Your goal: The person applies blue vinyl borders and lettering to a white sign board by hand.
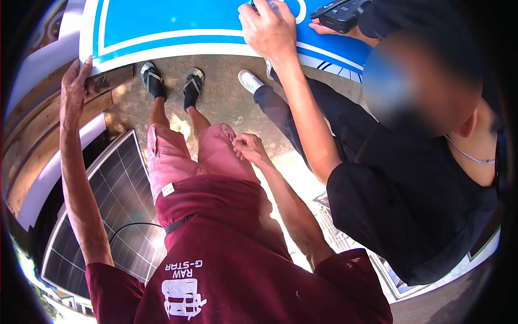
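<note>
My left hand grips the white-edged corner of a blue board, its thumb and fingers at the edge. My right hand hangs beside my pink shorts with its fingers curled together; whether something small is between them is hidden. Over the board, a co-worker's hand is closed around a small object, mostly covered by the fingers. The co-worker's other hand is at a black device on the board's right part.
A co-worker in black leans in from the right, close to my right arm. A solar panel with a black cable leans at the left, below wooden planks. My sandalled feet and a co-worker's white shoe stand on the concrete floor.
</note>
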Motion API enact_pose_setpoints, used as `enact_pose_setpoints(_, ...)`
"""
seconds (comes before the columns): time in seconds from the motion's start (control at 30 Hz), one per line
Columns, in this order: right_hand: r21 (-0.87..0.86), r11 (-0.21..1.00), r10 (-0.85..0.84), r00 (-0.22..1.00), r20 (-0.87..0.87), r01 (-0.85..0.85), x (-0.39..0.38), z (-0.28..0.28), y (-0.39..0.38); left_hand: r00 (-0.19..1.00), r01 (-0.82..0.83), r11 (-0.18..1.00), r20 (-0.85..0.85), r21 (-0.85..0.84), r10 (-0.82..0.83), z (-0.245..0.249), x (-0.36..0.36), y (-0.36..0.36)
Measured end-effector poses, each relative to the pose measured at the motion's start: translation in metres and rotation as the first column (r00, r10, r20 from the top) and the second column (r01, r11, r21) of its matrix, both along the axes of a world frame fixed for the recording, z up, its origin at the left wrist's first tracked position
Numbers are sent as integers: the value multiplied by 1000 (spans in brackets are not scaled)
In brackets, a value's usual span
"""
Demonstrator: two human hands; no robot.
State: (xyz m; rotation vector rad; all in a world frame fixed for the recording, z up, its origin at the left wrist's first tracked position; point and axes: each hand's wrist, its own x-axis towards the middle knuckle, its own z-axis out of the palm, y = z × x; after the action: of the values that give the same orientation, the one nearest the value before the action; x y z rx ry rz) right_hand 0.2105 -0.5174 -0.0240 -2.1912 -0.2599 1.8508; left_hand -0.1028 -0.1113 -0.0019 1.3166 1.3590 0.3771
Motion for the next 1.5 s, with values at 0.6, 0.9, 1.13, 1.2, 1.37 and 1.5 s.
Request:
enact_pose_setpoints(0.6,134,986,87,994,71,-96,5,19,30,999,-30,999,-12,21,30,-5,2,-1)
enact_pose_setpoints(0.9,111,989,94,993,76,-102,5,21,23,999,-44,999,21,11,43,-6,0,-2)
enact_pose_setpoints(1.13,118,991,60,996,67,-68,4,25,24,999,-39,999,30,28,38,0,3,-5)
enact_pose_setpoints(1.2,118,991,52,996,66,-59,4,25,25,999,-38,999,21,32,37,-2,2,-4)
enact_pose_setpoints(1.37,112,992,44,996,78,-52,2,28,26,1000,-19,999,14,33,18,-8,-2,0)
enact_pose_setpoints(1.5,120,989,71,993,91,-82,2,30,25,1000,-28,999,-10,24,28,-4,-1,0)
